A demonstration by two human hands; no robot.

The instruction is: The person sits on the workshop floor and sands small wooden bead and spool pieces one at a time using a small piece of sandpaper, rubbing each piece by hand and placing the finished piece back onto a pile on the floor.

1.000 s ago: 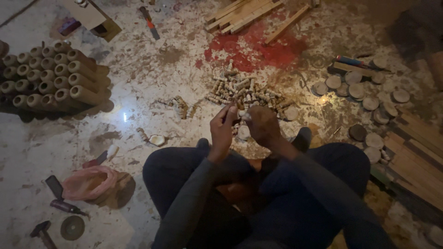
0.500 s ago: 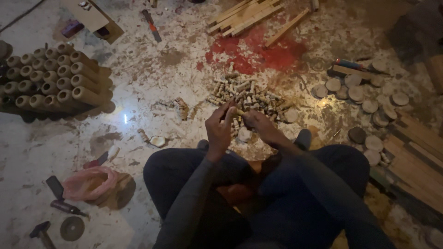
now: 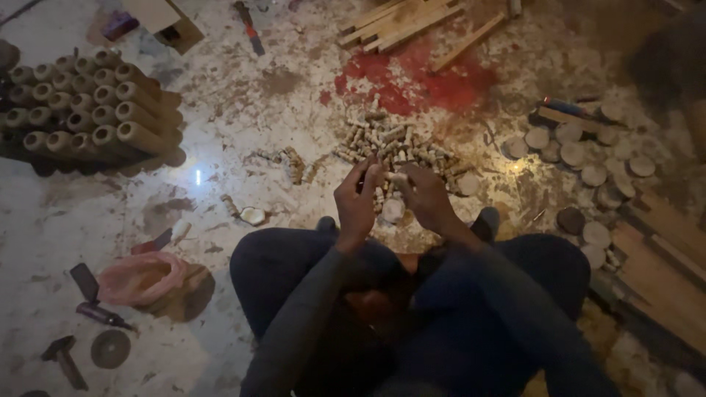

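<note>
I sit on the floor with my knees apart. My left hand (image 3: pixel 358 202) and my right hand (image 3: pixel 426 198) are raised together in front of me, fingers pinched around a small pale wooden peg (image 3: pixel 397 178) held between them. Just beyond my hands lies a heap of short wooden pegs (image 3: pixel 393 143) on the floor. A single pale round piece (image 3: pixel 392 211) lies on the floor under my hands.
Stacked cardboard tubes (image 3: pixel 84 110) lie at the left. Round wooden discs (image 3: pixel 588 158) and planks (image 3: pixel 662 257) lie at the right, wooden sticks (image 3: pixel 404 18) at the top. A pink bag (image 3: pixel 140 278), a hammer (image 3: pixel 62 356) and a grinding disc (image 3: pixel 110 348) lie lower left.
My two hands stayed close together over the peg heap, shifting slightly while working the small peg. The view drifted a little.
</note>
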